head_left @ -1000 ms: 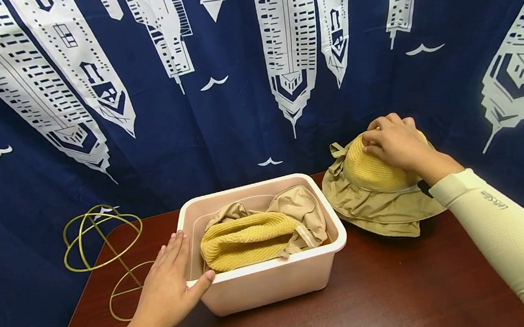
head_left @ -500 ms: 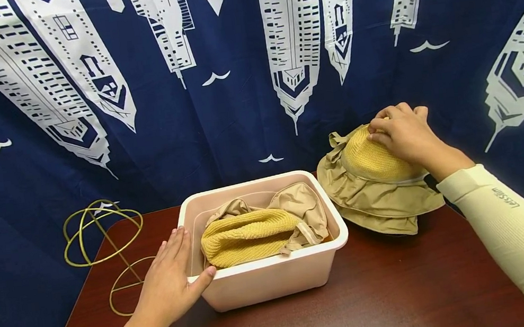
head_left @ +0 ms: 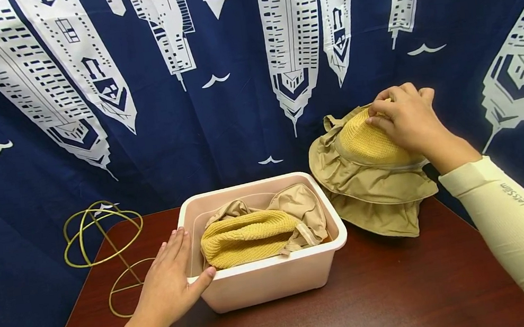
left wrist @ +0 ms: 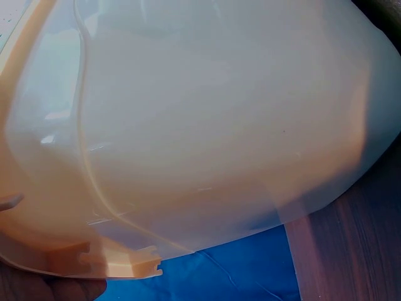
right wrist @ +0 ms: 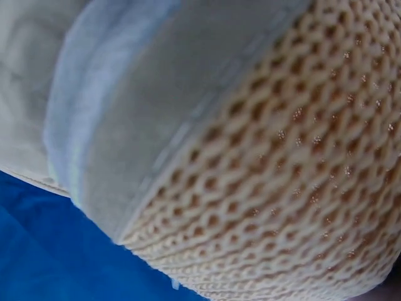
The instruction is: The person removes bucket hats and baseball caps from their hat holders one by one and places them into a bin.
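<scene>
My right hand (head_left: 408,119) pinches the top of a sun hat (head_left: 367,139) with a yellow knit crown and a wide tan cloth brim. Below it a second tan brim (head_left: 383,220) shows, its crown hidden under the upper hat. The right wrist view is filled by the upper hat's knit crown (right wrist: 294,169) and cloth band. Against the left end of a pale pink plastic bin (head_left: 270,285) lies my left hand (head_left: 167,288), fingers straight, thumb across the front rim. Inside the bin rests a folded hat (head_left: 250,234), also yellow knit and tan cloth.
A gold wire hat stand (head_left: 119,253) stands behind my left hand on the dark red table (head_left: 400,293). Close along the table's back hangs a navy curtain (head_left: 234,129) printed with white buildings.
My right hand has risen with the upper hat, and the gap between its brim and the brim below has widened. The left hand and bin have stayed in place.
</scene>
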Motion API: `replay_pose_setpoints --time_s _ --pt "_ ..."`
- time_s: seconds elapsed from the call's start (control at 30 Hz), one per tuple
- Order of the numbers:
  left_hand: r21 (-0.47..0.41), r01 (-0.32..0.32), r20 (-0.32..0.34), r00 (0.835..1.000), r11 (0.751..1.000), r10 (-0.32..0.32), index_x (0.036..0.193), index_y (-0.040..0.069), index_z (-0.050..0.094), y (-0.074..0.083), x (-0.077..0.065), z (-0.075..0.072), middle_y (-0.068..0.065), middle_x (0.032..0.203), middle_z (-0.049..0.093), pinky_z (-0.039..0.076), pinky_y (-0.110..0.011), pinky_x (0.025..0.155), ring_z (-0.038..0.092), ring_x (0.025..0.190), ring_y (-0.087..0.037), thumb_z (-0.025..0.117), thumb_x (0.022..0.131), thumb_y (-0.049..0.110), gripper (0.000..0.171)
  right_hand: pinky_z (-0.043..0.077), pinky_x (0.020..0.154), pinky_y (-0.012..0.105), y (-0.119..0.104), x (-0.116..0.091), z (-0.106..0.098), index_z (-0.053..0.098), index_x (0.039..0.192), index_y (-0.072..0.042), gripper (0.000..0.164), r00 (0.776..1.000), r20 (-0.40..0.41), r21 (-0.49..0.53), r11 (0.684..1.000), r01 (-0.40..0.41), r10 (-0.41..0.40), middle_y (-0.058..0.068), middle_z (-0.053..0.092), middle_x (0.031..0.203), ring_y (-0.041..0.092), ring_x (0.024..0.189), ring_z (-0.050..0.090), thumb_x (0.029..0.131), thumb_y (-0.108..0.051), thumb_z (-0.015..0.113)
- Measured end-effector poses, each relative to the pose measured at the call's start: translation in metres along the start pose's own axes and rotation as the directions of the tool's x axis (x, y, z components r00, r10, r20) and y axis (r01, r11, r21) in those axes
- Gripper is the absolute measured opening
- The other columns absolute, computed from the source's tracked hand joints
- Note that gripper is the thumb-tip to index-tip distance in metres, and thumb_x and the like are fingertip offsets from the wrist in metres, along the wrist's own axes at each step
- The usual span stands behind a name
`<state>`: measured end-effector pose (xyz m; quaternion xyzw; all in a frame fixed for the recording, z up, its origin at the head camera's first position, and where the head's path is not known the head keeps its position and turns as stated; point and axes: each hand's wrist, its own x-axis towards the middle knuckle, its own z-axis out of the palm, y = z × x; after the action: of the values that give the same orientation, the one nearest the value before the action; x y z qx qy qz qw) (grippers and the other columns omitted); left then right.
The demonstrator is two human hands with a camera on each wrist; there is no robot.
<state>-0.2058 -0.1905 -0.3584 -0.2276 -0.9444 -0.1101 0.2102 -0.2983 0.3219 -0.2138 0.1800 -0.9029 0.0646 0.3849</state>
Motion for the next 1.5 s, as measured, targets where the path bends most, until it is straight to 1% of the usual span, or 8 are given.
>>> replay_pose_setpoints --time_s 0.17,0.33,0.6,0.83,0.97,1.1,1.33,1.5 --pt "0.005 -0.005 -0.015 1.000 1.000 0.005 0.144 -0.011 0.043 -0.002 0.000 0.000 -0.027 0.151 0.038 0.029 -0.056 0.113 0.034 0.142 -0.040 0.058 0.092 0.057 0.087 0.024 0.083 0.062 -0.015 0.015 -0.013 0.068 0.088 -0.011 0.009 0.997 -0.072 0.009 0.999 0.040 -0.040 0.016 0.060 0.107 0.042 0.103 0.046 0.089 -0.018 0.075" --pt "0.000 -0.014 -0.026 1.000 1.000 0.014 0.143 -0.011 0.044 -0.003 0.001 0.000 -0.027 0.150 0.039 0.029 -0.056 0.113 0.035 0.141 -0.039 0.059 0.091 0.056 0.086 0.023 0.084 0.060 -0.034 0.029 -0.021 0.070 0.086 -0.010 0.011 0.982 -0.156 0.025 0.993 0.117 -0.111 0.016 0.062 0.107 0.040 0.102 0.046 0.087 -0.018 0.077" --pt "0.016 -0.026 -0.036 0.999 1.000 0.027 0.142 -0.011 0.045 -0.004 0.000 0.001 -0.026 0.150 0.040 0.028 -0.054 0.114 0.036 0.141 -0.038 0.058 0.091 0.059 0.088 0.024 0.084 0.060 -0.074 0.049 -0.028 0.070 0.081 -0.011 0.012 0.934 -0.271 0.063 0.964 0.259 -0.233 0.015 0.064 0.103 0.038 0.098 0.048 0.083 -0.017 0.080" --pt "0.010 -0.026 -0.042 0.999 1.000 0.027 0.142 -0.011 0.045 -0.005 0.002 0.001 -0.026 0.150 0.040 0.028 -0.054 0.115 0.035 0.142 -0.038 0.058 0.090 0.059 0.089 0.025 0.081 0.058 -0.114 0.067 -0.026 0.072 0.082 -0.010 0.012 0.885 -0.338 0.093 0.924 0.370 -0.320 0.015 0.065 0.104 0.038 0.097 0.049 0.083 -0.019 0.079" --pt "0.002 -0.027 -0.042 0.999 1.000 0.027 0.142 -0.011 0.045 -0.006 0.002 0.002 -0.026 0.150 0.040 0.028 -0.053 0.115 0.035 0.142 -0.037 0.058 0.090 0.060 0.089 0.026 0.080 0.058 -0.133 0.076 -0.014 0.072 0.082 -0.010 0.013 0.853 -0.379 0.107 0.899 0.425 -0.359 0.014 0.065 0.104 0.037 0.098 0.051 0.085 -0.022 0.078" --pt "-0.005 -0.021 -0.039 0.999 1.000 0.021 0.143 -0.011 0.043 -0.008 0.002 0.002 -0.026 0.151 0.039 0.027 -0.053 0.115 0.034 0.142 -0.038 0.058 0.091 0.059 0.089 0.027 0.081 0.058 -0.152 0.083 0.007 0.071 0.080 -0.012 0.016 0.835 -0.425 0.140 0.886 0.443 -0.350 0.013 0.065 0.106 0.034 0.100 0.051 0.086 -0.025 0.077" --pt "-0.012 -0.016 -0.025 1.000 1.000 0.015 0.143 -0.011 0.044 -0.008 0.001 0.005 -0.026 0.150 0.040 0.028 -0.053 0.115 0.034 0.142 -0.038 0.057 0.091 0.061 0.090 0.029 0.079 0.057 -0.178 0.079 0.053 0.071 0.079 -0.014 0.014 0.833 -0.442 0.228 0.857 0.462 -0.332 0.011 0.064 0.105 0.033 0.099 0.052 0.083 -0.023 0.080" --pt "-0.005 -0.013 -0.036 0.999 1.000 0.013 0.142 -0.011 0.045 -0.008 0.002 0.003 -0.025 0.151 0.040 0.029 -0.053 0.115 0.035 0.142 -0.038 0.057 0.091 0.062 0.090 0.032 0.081 0.057 -0.195 0.069 0.075 0.071 0.082 -0.017 0.012 0.836 -0.372 0.217 0.838 0.501 -0.404 0.009 0.063 0.106 0.031 0.102 0.053 0.084 -0.027 0.078"
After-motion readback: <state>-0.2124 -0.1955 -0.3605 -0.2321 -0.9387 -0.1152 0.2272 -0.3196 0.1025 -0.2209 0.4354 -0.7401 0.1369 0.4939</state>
